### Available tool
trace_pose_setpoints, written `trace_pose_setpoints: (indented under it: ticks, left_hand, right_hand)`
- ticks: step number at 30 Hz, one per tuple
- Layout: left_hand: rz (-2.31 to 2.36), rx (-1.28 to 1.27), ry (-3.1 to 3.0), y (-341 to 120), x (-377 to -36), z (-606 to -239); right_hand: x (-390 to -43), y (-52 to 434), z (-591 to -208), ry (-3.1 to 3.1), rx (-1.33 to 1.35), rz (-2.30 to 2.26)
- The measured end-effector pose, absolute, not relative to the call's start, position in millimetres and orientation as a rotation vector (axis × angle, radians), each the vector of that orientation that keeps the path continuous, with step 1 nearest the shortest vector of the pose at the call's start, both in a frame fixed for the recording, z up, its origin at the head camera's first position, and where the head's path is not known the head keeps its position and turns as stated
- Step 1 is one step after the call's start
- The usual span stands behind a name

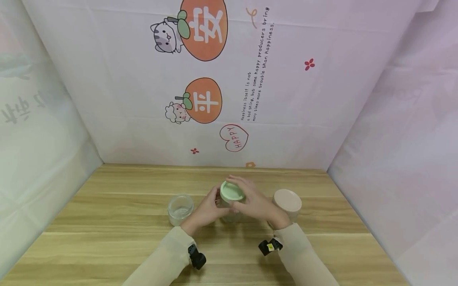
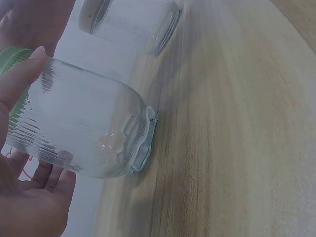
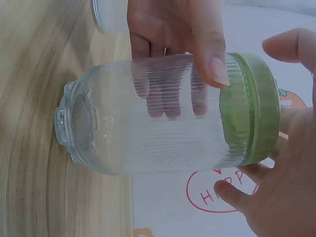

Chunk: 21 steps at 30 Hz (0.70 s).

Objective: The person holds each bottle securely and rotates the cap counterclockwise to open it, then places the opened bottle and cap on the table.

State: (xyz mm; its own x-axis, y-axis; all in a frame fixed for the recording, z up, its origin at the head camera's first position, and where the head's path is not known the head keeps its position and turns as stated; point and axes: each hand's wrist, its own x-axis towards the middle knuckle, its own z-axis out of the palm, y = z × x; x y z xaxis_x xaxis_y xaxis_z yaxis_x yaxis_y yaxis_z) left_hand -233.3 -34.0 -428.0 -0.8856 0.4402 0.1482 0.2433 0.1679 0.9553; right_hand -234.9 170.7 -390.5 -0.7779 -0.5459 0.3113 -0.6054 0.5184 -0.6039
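Gripping the ribbed glass jar at mid-table: left hand wraps its body, right hand curls round the green lid. Likely the lid-turning step; next needs counter-twist. Left of it, an open jar; right, a pink-lidded jar.

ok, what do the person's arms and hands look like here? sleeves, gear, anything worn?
Both arms wear long, loose beige sleeves down to the wrist. The left hand and right hand are bare: no gloves, no rings seen. A small black camera unit is strapped under each wrist; the right one carries a yellow mark.
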Motion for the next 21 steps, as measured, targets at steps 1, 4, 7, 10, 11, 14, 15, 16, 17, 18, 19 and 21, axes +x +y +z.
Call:
trace_pose_setpoints:
  ticks: [1,4,7,10,11,14,15,16,17,18,19,21]
  left_hand:
    - [1.802,0.672,2.276,-34.0,-235.9,-432.2]
    - [1.796,0.679,2.288,-34.1,-239.8,-439.3]
    - [1.790,0.680,2.293,-34.3,-240.9,-441.5]
    - [1.789,0.677,2.298,-34.1,-241.3,-442.2]
    - [1.789,0.670,2.296,-34.0,-241.4,-442.3]
    - [1.784,0.658,2.300,-33.5,-241.8,-442.4]
    - [1.781,0.655,2.301,-33.4,-241.8,-442.4]
    - [1.783,0.658,2.298,-33.3,-241.8,-442.5]
    - [1.782,0.653,2.299,-33.2,-241.8,-442.4]
    - [1.783,0.655,2.300,-33.2,-241.8,-442.4]
    - [1.784,0.653,2.301,-33.2,-241.8,-442.5]
    - [1.784,0.653,2.305,-33.1,-241.9,-442.8]
  right_hand:
    - [-234.9,170.2,-390.9,-2.655,1.008,1.099]
    - [-232.8,168.7,-390.4,-2.622,0.987,1.064]
    - [-230.3,166.9,-388.3,-2.586,0.964,0.990]
    - [-227.6,165.6,-385.4,-2.575,0.917,0.889]
    - [-226.7,165.2,-384.2,-2.577,0.900,0.848]
    - [-223.6,164.4,-380.0,-2.585,0.841,0.743]
    - [-222.5,164.2,-378.7,-2.586,0.823,0.705]
    - [-221.4,164.1,-377.3,-2.589,0.803,0.666]
    - [-220.4,163.9,-375.9,-2.589,0.784,0.629]
    - [-219.3,163.7,-374.6,-2.590,0.765,0.598]
    - [-218.2,163.6,-373.5,-2.593,0.746,0.568]
    - [-216.6,162.9,-371.6,-2.601,0.710,0.519]
